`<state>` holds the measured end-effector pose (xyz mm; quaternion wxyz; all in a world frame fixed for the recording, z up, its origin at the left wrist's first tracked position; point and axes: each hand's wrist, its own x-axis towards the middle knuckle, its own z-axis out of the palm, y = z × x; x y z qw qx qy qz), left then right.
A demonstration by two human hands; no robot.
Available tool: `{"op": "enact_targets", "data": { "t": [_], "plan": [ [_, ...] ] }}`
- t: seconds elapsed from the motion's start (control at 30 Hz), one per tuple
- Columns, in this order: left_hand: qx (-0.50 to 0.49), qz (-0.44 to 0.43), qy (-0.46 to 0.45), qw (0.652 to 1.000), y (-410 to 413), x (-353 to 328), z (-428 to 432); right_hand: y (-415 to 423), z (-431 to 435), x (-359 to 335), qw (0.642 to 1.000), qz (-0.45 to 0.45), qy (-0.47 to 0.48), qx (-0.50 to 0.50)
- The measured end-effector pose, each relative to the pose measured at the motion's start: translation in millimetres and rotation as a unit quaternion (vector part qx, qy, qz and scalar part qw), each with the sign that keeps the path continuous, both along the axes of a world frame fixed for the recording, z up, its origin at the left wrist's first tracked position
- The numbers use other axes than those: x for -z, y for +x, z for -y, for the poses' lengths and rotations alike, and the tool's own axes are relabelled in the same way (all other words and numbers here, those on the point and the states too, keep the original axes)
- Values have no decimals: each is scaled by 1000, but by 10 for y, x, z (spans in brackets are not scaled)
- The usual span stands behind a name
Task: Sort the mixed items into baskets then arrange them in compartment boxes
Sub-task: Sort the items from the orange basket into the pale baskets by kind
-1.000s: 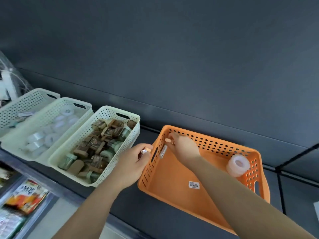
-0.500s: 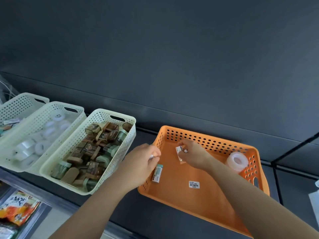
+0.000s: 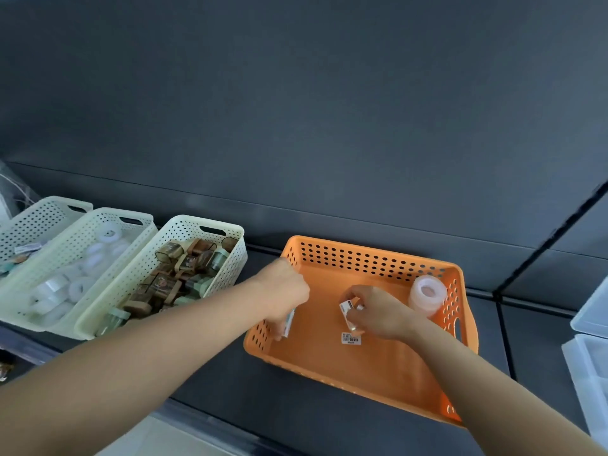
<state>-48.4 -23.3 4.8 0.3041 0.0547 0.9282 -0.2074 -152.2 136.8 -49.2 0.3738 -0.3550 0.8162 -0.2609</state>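
Observation:
An orange perforated basket stands on the dark shelf. My left hand reaches over its left wall and grips a small flat packet inside it. Near the basket's middle, my right hand holds a small white labelled packet. A stack of clear tape rolls stands in the basket's far right corner. A barcode sticker lies on the basket floor.
Three cream perforated baskets sit to the left: one with brown and green small jars, one with white tape rolls, one partly seen. Clear compartment boxes show at the right edge. A dark wall rises behind.
Both hands have dropped lower into the orange basket with their packets. The left hand moved from the basket's left rim to inside it. The view shifted slightly right.

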Motion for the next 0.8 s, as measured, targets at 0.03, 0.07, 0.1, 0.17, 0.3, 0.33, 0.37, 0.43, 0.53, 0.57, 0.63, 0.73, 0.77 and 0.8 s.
{"op": "enact_targets", "data": {
  "t": [0.03,0.07,0.1,0.17,0.3,0.33,0.37,0.43,0.53,0.57,0.63,0.73,0.77,0.8],
  "plan": [
    [10,7,-10,1000,-10,38,-22,11,-22,-4,1000,3,-1,-3],
    [12,14,-18,1000,-18,73,-40,21,-37,-8,1000,4,-3,-6],
    [5,16,-19,1000,-26,113,-44,28,-52,-12,1000,4,-5,-8],
    [-15,9,-13,1000,-35,172,-25,32,-79,-18,1000,3,-8,-9],
    [-38,-24,2,999,0,224,-8,21,-149,-14,1000,7,-14,-6],
    [-54,-43,18,997,27,213,-19,23,-162,-19,1000,7,-18,-5],
    [-80,-64,44,994,63,198,-30,25,-175,-27,1000,3,-23,-5],
    [-158,-119,130,971,175,96,-74,46,-187,-78,999,-8,-41,-3],
    [-335,-233,325,853,452,-123,-114,145,-164,-226,995,16,-97,17],
    [-391,-263,393,790,562,-180,-106,194,-142,-287,993,19,-114,22],
    [-480,-305,513,643,809,-244,-62,308,-74,-421,989,23,-142,26],
    [-561,-314,651,404,1187,-246,71,532,149,-599,985,25,-168,29],
    [-582,-308,673,338,1321,-236,141,630,261,-654,984,22,-176,27],
    [-599,-302,687,279,1467,-241,214,738,392,-700,983,17,-184,24]
  ]
}}
